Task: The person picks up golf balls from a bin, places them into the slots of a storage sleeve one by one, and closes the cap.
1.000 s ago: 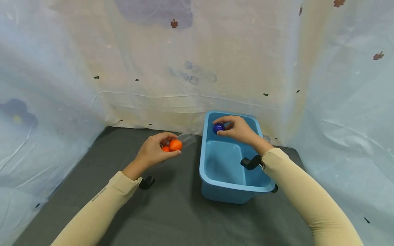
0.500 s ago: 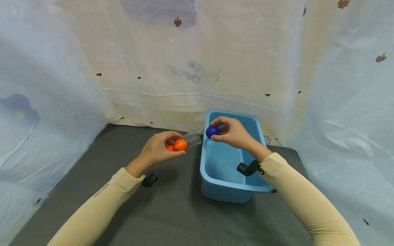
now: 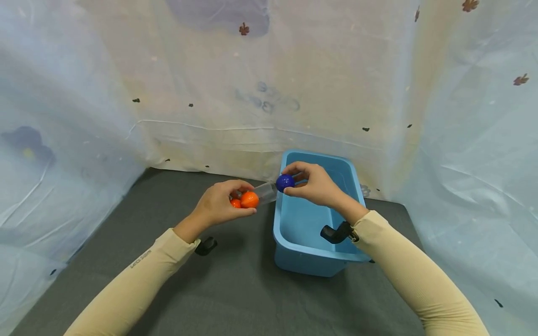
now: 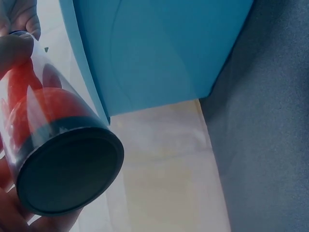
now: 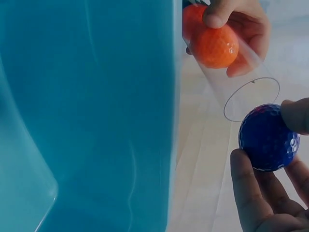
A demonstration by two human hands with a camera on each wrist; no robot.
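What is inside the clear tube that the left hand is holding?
The clear tube holds two orange balls, one behind the other. The left hand covers part of the rear ball. The blue ball, pinched by the right hand, is outside the tube's open mouth.

tube [image 3: 264, 192] left of bin [image 3: 316, 254] | ball [image 3: 285, 182] at tube's mouth (just beside) | two balls [image 3: 249, 199] inside tube

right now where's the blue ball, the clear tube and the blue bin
blue ball [image 5: 268, 137], right wrist view, on the middle of its dimpled face
clear tube [image 3: 265, 192], head view, on its bare wall near the open mouth
blue bin [image 3: 313, 257], head view, on its near outer wall
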